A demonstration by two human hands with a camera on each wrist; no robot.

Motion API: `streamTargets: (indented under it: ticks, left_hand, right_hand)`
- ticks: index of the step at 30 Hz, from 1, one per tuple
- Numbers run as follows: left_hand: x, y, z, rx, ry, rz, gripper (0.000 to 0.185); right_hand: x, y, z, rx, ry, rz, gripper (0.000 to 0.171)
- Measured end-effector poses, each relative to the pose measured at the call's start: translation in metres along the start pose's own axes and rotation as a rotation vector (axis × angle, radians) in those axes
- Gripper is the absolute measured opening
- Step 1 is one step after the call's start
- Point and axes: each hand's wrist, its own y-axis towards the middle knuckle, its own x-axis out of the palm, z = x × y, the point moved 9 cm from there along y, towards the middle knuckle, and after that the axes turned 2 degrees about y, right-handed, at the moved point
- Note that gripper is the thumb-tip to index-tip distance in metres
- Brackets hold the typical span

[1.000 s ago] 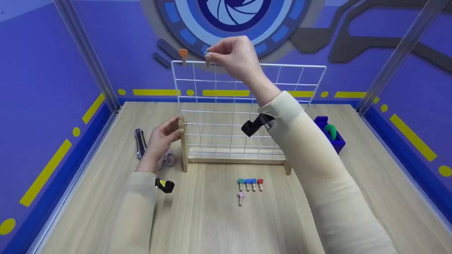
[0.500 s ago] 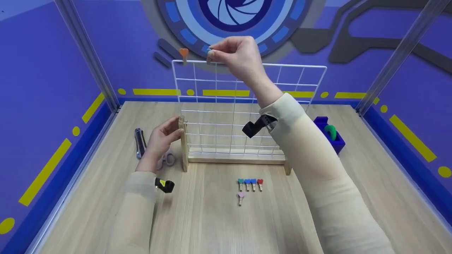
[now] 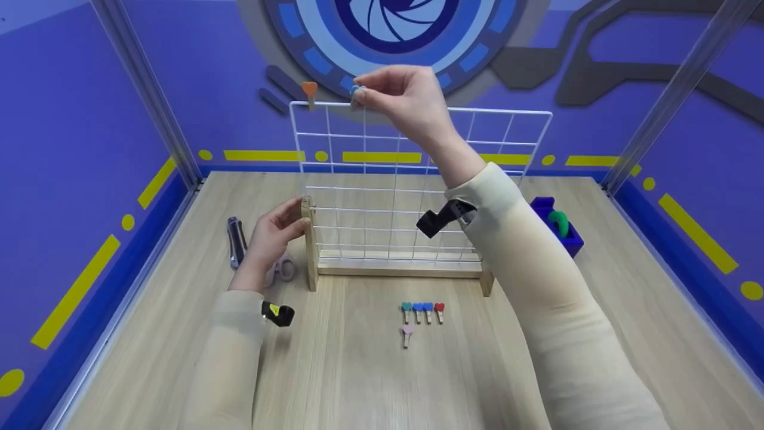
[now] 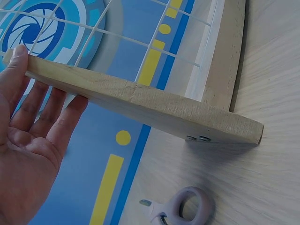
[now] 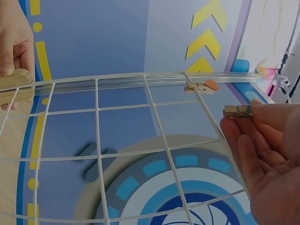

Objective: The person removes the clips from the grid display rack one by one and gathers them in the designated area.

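My right hand (image 3: 412, 101) pinches a wooden clothespin (image 5: 236, 111) with a light blue heart (image 3: 357, 89), at the top wire of a white wire grid (image 3: 495, 111). In the right wrist view a gap shows between the clothespin's tip and that wire. An orange-heart clothespin (image 3: 310, 91) is clipped upright near the grid's left corner. With thumb and fingers on opposite sides, my left hand (image 3: 268, 239) grips the left wooden upright (image 4: 140, 98) of the grid's stand. On the table before the stand lie several heart clothespins: green (image 3: 407, 312), two blue, red (image 3: 440, 312), and pink (image 3: 407, 335) below them.
Left of the stand, a utility knife (image 3: 237, 242) and scissors (image 4: 199, 206) with pale handles lie near my left wrist. Beyond my right forearm sits a blue box (image 3: 573, 242) with a green ring (image 3: 558, 224). Patterned blue walls enclose the table.
The right hand has shifted slightly rightward along the top wire, carrying the light blue heart clothespin. The left hand stays on the upright.
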Motion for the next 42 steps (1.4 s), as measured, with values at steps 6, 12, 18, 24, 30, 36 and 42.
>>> streamTargets:
  ticks: [6, 12, 18, 24, 30, 36, 42]
  left_hand:
    - [0.0, -0.001, 0.0, -0.004, 0.008, -0.002, 0.056]
    - [0.0, -0.001, 0.002, -0.017, -0.015, -0.004, 0.056]
    - [0.001, 0.0, 0.001, -0.032, -0.013, -0.001, 0.058]
    - [0.0, 0.0, -0.001, -0.036, -0.011, 0.01, 0.06]
    - [0.0, 0.0, 0.001, -0.031, -0.007, 0.003, 0.057]
    - [0.001, -0.001, 0.002, -0.033, -0.01, -0.002, 0.057]
    - [0.0, -0.001, 0.003, -0.02, -0.011, 0.009, 0.058]
  right_hand:
    - [0.002, -0.012, -0.001, -0.051, 0.063, -0.028, 0.02]
    - [0.005, -0.025, 0.006, -0.027, 0.069, -0.069, 0.018]
    - [0.006, -0.035, 0.042, 0.009, 0.06, -0.097, 0.019]
    - [0.006, -0.057, 0.059, 0.012, 0.098, -0.129, 0.02]
    - [0.003, -0.082, 0.052, 0.01, 0.095, -0.14, 0.019]
    - [0.0, -0.105, 0.064, 0.038, 0.105, -0.16, 0.017]
    - [-0.004, -0.132, 0.085, 0.114, 0.1, -0.182, 0.017]
